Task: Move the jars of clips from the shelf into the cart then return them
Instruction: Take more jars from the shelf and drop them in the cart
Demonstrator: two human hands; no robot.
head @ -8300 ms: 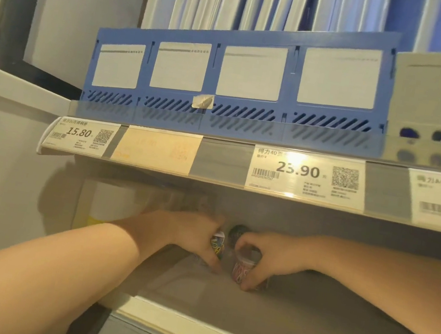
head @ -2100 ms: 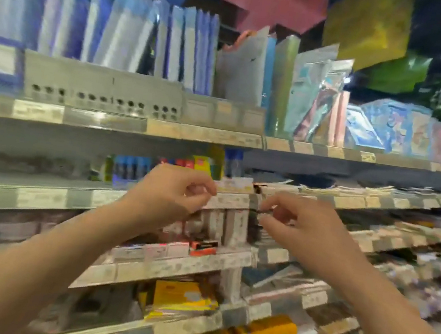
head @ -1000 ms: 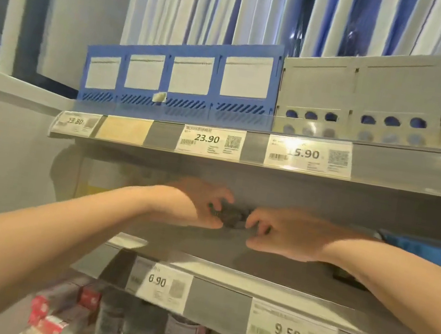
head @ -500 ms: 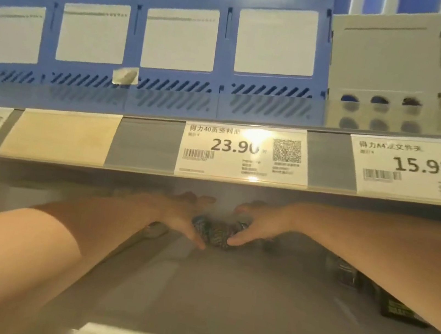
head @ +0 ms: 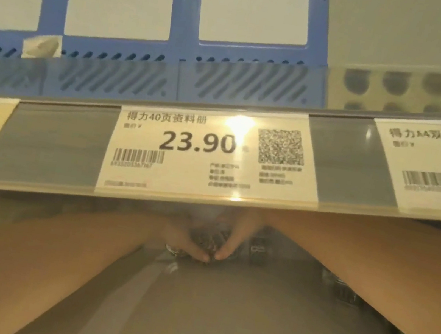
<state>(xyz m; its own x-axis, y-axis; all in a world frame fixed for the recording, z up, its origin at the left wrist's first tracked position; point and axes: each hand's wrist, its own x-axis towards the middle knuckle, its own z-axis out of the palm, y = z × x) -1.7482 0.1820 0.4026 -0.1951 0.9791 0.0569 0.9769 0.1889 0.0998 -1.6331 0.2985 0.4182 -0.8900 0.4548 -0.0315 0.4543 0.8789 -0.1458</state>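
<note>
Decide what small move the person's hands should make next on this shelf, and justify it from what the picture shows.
Probably tighten both palms on the jar and draw it toward the shelf's front edge. The left hand and right hand cup the jar of clips from either side, fingertips nearly meeting, deep under the price strip. The grey shelf in front looks bare.

Blue file boxes (head: 179, 53) carry white panels and slanted slots; the white price label (head: 208, 162) has black print; the shelf (head: 217, 325) is grey.
</note>
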